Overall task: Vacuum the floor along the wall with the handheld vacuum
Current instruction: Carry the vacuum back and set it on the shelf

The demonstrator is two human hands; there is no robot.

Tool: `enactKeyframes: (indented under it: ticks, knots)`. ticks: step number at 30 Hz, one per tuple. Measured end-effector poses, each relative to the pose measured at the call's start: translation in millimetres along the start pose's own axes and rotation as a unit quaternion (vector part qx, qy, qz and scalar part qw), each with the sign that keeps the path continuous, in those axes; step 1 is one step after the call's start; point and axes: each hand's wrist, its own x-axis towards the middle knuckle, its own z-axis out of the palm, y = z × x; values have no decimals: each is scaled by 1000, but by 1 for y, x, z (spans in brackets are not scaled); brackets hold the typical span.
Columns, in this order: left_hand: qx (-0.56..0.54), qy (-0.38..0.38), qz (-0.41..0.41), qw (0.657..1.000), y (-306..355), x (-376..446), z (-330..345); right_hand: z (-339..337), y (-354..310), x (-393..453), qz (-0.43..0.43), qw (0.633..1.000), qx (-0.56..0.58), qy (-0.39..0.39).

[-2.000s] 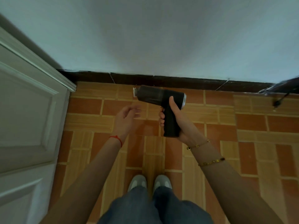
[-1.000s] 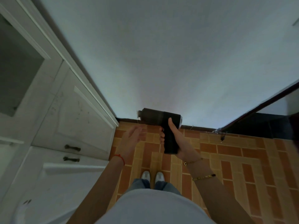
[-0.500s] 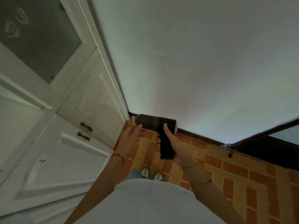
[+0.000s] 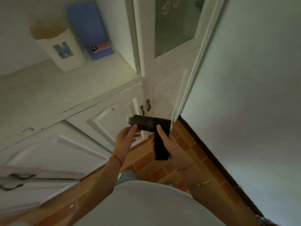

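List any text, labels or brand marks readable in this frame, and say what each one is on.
No text reads clearly.
White container on the shelf: blue-grey label, too blurred to read.
Blue box beside it: small black-and-white mark on a pink strip, unreadable.
Handheld vacuum in the right hand: no visible marking.

One view only, taken from a camera worn on the head; no second view is given, so nothing is shared between views. The scene is seen from above, forward and steeply down, along the person's own body; the frame is tilted, so that the dark baseboard (image 4: 210, 154) runs slantwise from centre to lower right. The wide angle is shown by the bent lines of the white cabinet (image 4: 101, 101) at left and the wall (image 4: 252, 95) at right. The hands are caught close, mid-frame; the tiled floor (image 4: 146, 163) lies farther below; edges are blurred.
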Motion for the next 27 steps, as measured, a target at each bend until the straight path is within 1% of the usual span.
enactKeyframes:
  ticks: [2,4,5,6,8,12,16,21,24,27]
  knots:
    - [-20,35,5,999,0,-2,-27,29,-16,-10,-32,997,-66,-8]
    - [-31,65,12,997,2,-4,-54,62,-35,-22,-42,992,-121,-11]
    - [-39,81,15,996,3,-4,-68,77,-39,-23,-43,987,-150,-36]
    - [-47,97,19,994,5,-4,-82,90,-34,-12,-48,984,-164,-56]
    - [-62,130,32,989,8,-3,-116,127,-28,0,-70,968,-230,-70]
    - [-55,166,62,983,22,-1,-173,189,-32,7,-115,946,-299,-58]
    - [-60,189,98,975,40,2,-254,270,-39,3,-174,929,-317,-80]
    - [-71,220,113,966,54,15,-357,370,-41,8,-233,918,-305,-105]
    - [-39,225,119,966,58,29,-413,426,-41,15,-248,917,-291,-111]
    - [34,232,119,965,59,43,-461,473,-43,27,-247,926,-265,-111]
